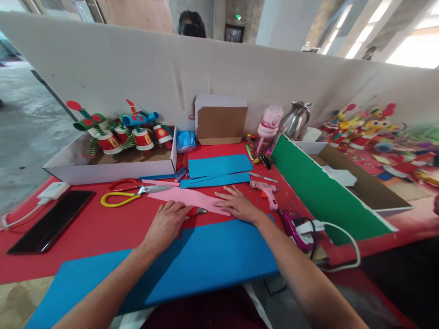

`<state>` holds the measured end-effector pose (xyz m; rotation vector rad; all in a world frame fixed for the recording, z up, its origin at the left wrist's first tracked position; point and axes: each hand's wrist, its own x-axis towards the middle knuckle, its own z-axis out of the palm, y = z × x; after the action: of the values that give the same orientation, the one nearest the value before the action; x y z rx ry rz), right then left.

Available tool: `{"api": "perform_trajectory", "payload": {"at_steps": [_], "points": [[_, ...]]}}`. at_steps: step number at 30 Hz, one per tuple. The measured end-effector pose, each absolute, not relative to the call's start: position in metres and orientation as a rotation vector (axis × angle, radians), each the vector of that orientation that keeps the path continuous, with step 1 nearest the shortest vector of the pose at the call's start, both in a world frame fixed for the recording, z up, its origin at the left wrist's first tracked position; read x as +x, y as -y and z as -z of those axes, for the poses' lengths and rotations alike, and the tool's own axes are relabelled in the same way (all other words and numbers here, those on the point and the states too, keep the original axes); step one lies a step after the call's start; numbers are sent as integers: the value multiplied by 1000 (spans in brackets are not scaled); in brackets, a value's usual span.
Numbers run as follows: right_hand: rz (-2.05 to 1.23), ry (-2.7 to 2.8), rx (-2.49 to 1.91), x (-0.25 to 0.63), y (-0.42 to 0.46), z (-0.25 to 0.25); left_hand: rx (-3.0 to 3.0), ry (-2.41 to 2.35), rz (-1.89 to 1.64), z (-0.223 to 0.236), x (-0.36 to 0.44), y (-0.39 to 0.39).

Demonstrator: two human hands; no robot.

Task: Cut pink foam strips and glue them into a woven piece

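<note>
My right hand point(238, 205) lies flat with fingers spread on the right end of a pink paper strip point(190, 197). At the strip's lower edge is my left hand point(168, 225), its fingers bent and pressed together; what they hold, if anything, is hidden. Just right of its fingertips, a small grey-tipped tool point(201, 211) shows partly from under the pink paper; its kind is unclear. Scissors point(137, 194) with red and yellow handles lie with their blades at the strip's left end. A large blue sheet point(212, 256) lies below both hands.
Blue paper strips point(219, 166) lie behind the pink one. A pink glue gun point(265, 189) is to the right, near a green-sided box point(318, 196). A white box point(113, 173) holds several cup figures point(142, 139). A phone point(51, 221) lies at left.
</note>
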<state>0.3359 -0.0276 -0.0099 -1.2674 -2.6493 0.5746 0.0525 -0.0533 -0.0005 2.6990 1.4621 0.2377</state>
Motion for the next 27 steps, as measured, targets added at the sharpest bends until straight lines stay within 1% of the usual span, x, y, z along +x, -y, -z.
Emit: {"api": "perform_trajectory", "payload": {"at_steps": [11, 17, 27], "points": [[-604, 2609, -1301, 325, 35, 13, 2732, -1414, -385, 8, 43, 52], [-528, 2602, -1337, 313, 39, 12, 2755, -1371, -483, 13, 27, 51], [-474, 2648, -1368, 315, 39, 18, 2764, -1306, -571, 16, 32, 50]]}}
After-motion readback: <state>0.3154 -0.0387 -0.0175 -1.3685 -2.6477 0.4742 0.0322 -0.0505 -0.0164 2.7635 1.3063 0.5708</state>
